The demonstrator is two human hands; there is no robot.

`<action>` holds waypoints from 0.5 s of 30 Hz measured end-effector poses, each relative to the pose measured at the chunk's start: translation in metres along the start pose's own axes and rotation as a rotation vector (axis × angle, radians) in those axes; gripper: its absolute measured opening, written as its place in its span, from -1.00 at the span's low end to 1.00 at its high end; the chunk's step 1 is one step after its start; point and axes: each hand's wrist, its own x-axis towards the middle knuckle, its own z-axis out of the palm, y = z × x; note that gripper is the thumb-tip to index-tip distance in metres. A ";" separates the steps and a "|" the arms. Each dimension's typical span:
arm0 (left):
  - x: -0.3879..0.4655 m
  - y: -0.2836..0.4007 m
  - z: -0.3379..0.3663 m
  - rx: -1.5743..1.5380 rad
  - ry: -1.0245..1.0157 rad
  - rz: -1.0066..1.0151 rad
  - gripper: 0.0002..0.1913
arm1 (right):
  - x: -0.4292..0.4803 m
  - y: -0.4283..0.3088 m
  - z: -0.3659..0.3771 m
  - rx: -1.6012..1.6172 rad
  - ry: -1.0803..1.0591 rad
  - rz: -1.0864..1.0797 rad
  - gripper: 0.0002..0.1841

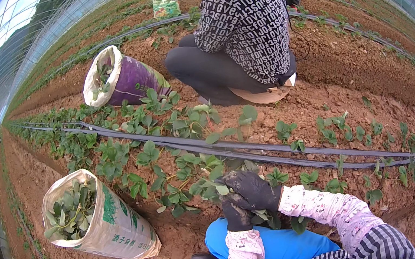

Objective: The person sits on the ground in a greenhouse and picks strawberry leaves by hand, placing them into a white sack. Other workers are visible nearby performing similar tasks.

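My left hand point(237, 216) and my right hand point(254, 190), both in dark soil-stained gloves, meet just above my blue-trousered knee. Leafy strawberry stems point(265, 218) hang out below the two gloves, held between them. More strawberry leaves point(206, 185) press up against the far side of my fingers, so I cannot tell which are gripped and which still stand in the bed. The fingertips are mostly hidden behind the right glove. Low strawberry plants point(150, 153) grow thickly on the bed to the left and thinly to the right.
Black drip hoses point(193, 144) run along the bed. A white woven sack point(124, 221) of cut plants stands at left; a purple sack point(133, 80) leans beyond the bed. One person point(245, 32) squats opposite, others work farther back. A fertiliser bag point(164, 1) stands behind.
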 end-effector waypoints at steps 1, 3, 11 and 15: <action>-0.003 -0.004 -0.004 -0.111 -0.014 0.002 -0.56 | 0.002 -0.014 -0.005 0.003 -0.008 -0.023 -0.38; -0.012 -0.012 -0.015 -0.326 -0.038 -0.001 -0.57 | 0.002 -0.035 -0.018 -0.076 -0.199 -0.016 -0.23; -0.034 0.020 -0.043 -0.462 -0.173 -0.012 -0.55 | 0.000 -0.059 -0.021 -0.284 -0.335 -0.146 -0.10; -0.038 0.071 -0.070 -0.553 -0.192 -0.063 -0.56 | 0.034 -0.088 -0.016 -0.156 -0.293 -0.208 -0.14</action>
